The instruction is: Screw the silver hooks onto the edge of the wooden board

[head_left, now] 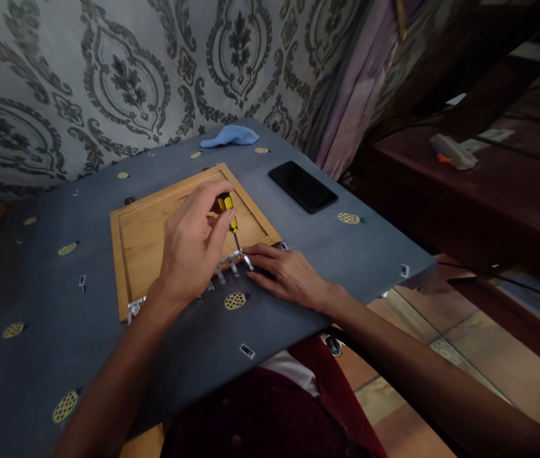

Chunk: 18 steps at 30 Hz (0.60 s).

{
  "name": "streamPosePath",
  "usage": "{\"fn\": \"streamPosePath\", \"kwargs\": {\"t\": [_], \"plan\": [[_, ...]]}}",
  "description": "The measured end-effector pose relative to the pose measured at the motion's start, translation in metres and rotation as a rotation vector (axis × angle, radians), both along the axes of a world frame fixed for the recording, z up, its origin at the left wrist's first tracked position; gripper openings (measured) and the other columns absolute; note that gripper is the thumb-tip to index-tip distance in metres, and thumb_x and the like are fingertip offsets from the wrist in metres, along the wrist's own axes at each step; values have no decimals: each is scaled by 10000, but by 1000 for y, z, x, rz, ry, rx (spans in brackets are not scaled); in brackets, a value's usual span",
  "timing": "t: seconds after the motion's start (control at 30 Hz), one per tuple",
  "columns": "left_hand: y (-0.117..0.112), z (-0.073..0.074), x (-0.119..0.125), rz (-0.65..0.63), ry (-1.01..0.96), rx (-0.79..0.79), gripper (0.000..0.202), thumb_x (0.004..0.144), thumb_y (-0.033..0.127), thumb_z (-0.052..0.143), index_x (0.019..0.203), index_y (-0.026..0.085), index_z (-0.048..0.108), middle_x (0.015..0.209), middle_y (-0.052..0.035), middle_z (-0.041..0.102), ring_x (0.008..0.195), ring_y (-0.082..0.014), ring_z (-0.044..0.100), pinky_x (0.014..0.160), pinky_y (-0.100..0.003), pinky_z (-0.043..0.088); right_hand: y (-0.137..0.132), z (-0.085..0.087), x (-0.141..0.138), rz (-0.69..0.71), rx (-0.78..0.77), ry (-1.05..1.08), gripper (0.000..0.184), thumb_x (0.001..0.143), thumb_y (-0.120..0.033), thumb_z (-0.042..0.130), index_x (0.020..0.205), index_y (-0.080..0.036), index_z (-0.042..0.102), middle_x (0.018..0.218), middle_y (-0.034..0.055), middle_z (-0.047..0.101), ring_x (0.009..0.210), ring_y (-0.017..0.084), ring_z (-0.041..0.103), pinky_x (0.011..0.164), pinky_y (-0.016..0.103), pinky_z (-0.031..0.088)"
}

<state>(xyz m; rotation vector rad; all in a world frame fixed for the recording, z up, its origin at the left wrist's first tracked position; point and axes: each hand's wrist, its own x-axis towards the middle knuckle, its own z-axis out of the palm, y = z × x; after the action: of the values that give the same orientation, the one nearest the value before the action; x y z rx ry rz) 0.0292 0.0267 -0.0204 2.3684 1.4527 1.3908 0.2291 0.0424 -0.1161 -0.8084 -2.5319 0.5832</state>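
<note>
while the left hand (192, 234) pinches a slim yellow-and-black screwdriver (234, 222), its long axis slants down rightward from that grip to a silver metal strip (232, 256), nearer the right hand (293, 272), whose hold is unclear.

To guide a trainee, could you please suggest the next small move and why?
Probably turn the yellow screwdriver with the left hand: its tip appears to meet a metal clip on the wooden panel, with the right hand beside it.
</note>
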Motion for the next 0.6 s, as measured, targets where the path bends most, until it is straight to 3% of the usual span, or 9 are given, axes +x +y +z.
{"fn": "streamPosePath", "kwargs": {"t": [0.43, 0.6], "plan": [[1, -4, 4, 5, 96, 57, 251, 946, 108, 597, 1190, 165, 598, 1091, -54, 716, 913, -141, 688, 808, -286, 612, 0, 0, 0, 4, 16, 0, 374, 1042, -325, 436, 1261, -159, 689, 1348, 129, 670, 1097, 247, 703, 871, 376, 585], [-1, -4, 6, 30, 78, 63, 205, 935, 147, 640, 1140, 166, 638, 983, -52, 668, 829, -127, 664, 708, -247, 610, 0, 0, 0, 3, 27, -8, 367, 1038, -309, 452, 1247, -135, 698, 1338, 147, 674, 1095, 265, 707, 870, 397, 594]]}}
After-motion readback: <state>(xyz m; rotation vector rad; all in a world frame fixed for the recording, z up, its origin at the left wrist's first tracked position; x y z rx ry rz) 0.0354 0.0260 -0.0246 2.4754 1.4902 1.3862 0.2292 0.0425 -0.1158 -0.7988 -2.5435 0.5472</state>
